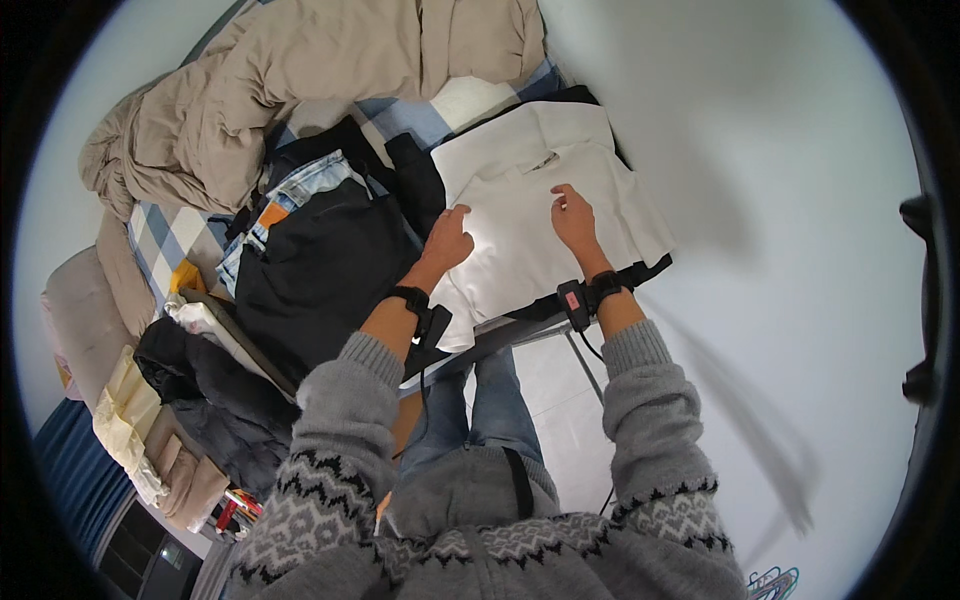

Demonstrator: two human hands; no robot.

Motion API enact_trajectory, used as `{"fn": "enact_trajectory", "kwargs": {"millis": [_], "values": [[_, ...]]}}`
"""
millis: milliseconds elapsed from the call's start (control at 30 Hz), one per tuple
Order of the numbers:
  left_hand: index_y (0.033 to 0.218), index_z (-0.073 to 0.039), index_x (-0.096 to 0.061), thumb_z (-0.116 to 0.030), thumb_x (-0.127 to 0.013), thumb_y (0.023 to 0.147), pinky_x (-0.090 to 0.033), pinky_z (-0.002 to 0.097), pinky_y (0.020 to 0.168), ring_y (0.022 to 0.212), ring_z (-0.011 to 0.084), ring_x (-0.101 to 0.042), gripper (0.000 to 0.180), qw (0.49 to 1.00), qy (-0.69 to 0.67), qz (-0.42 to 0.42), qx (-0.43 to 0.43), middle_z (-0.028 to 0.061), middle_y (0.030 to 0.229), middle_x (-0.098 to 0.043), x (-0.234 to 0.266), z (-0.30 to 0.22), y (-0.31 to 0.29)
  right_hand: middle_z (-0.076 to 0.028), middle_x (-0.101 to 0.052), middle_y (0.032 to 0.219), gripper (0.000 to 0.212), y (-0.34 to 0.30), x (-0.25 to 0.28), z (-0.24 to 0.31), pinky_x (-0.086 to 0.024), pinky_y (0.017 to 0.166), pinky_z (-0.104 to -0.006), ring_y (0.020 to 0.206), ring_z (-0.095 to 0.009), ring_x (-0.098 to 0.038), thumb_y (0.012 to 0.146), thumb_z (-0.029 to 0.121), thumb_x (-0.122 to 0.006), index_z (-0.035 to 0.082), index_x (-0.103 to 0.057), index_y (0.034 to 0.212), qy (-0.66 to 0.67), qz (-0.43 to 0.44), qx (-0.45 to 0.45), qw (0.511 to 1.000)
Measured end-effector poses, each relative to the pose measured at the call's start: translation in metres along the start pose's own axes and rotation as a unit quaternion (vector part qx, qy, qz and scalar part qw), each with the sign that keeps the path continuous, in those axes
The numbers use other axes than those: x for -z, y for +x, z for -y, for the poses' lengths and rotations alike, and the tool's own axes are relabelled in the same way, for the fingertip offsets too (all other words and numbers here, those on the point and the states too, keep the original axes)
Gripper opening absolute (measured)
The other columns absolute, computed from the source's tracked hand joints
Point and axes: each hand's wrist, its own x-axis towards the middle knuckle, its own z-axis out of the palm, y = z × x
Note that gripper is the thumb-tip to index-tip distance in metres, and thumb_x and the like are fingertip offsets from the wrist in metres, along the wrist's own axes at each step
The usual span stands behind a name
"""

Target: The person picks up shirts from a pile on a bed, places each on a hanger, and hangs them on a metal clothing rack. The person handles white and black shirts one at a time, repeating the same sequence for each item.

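Note:
A white top (520, 235) lies spread out in front of me, its neckline and small label toward the far side. My left hand (447, 243) is over the top's left edge, fingers loosely bent and apart. Farther right, my right hand (573, 220) hovers over or rests lightly on the white cloth below the neckline, with its fingers partly curled. Nothing shows in either hand; whether the fingertips touch the fabric is hard to tell. Black cloth (652, 268) peeks out beneath the top at its right and front edges.
Left of the top are a black garment (315, 260) and light blue jeans (320, 178). A beige duvet (350, 50) lies beyond on a checked sheet (165, 235). A dark jacket (220, 400) and other clothes sit farther left. A white wall (780, 200) closes the right side.

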Motion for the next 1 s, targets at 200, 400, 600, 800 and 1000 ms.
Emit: {"fn": "enact_trajectory", "kwargs": {"millis": [200, 400, 600, 800, 1000], "values": [[0.143, -0.004, -0.045, 0.001, -0.056, 0.077, -0.045, 0.0498, 0.103, 0.116, 0.0464, -0.056, 0.067, 0.998, 0.040, -0.021, -0.035, 0.0292, 0.123, -0.056, -0.017, -0.004, 0.048, -0.020, -0.062, 0.104, 0.054, 0.038, -0.006, -0.011, -0.054, 0.081, -0.0491, 0.095, -0.040, -0.064, 0.086, 0.005, -0.058, 0.015, -0.052, 0.138, -0.091, 0.045, 0.041, 0.994], [0.144, -0.010, -0.045, -0.002, -0.054, 0.080, -0.048, 0.0522, 0.099, 0.116, 0.0474, -0.058, 0.066, 0.992, 0.059, 0.044, 0.102, 0.0294, 0.129, -0.055, -0.018, -0.025, 0.073, -0.015, -0.058, 0.116, 0.061, 0.061, -0.001, -0.011, -0.054, 0.085, -0.0502, 0.106, -0.035, -0.061, 0.086, 0.006, -0.060, 0.021, -0.049, 0.144, -0.237, 0.108, 0.016, 0.965], [0.135, -0.011, -0.051, -0.007, -0.055, 0.082, -0.051, 0.0529, 0.094, 0.113, 0.0460, -0.061, 0.053, 0.986, 0.102, 0.077, 0.112, 0.0258, 0.120, -0.062, -0.014, -0.027, 0.066, -0.011, -0.057, 0.115, 0.039, 0.061, 0.009, -0.021, -0.051, 0.086, -0.0471, 0.111, -0.031, -0.057, 0.087, 0.010, -0.064, 0.017, -0.061, 0.125, -0.351, 0.101, 0.032, 0.930], [0.118, -0.007, -0.062, -0.023, -0.061, 0.089, -0.054, 0.0497, 0.087, 0.100, 0.0417, -0.065, 0.034, 0.978, 0.177, 0.104, 0.025, 0.0230, 0.107, -0.064, -0.010, -0.035, 0.028, -0.008, -0.058, 0.111, 0.017, 0.031, 0.025, -0.031, -0.050, 0.084, -0.0470, 0.109, -0.031, -0.057, 0.085, 0.012, -0.066, 0.012, -0.068, 0.102, -0.369, 0.087, 0.088, 0.921], [0.088, -0.002, -0.074, -0.039, -0.059, 0.094, -0.056, 0.0511, 0.079, 0.086, 0.0423, -0.069, 0.041, 0.981, 0.187, 0.023, 0.050, 0.0236, 0.092, -0.070, 0.012, -0.058, -0.005, -0.008, -0.060, 0.111, 0.014, -0.030, 0.070, -0.016, -0.049, 0.086, -0.0487, 0.111, -0.031, -0.056, 0.082, 0.009, -0.067, 0.010, -0.065, 0.096, -0.249, 0.093, 0.133, 0.955]]}}
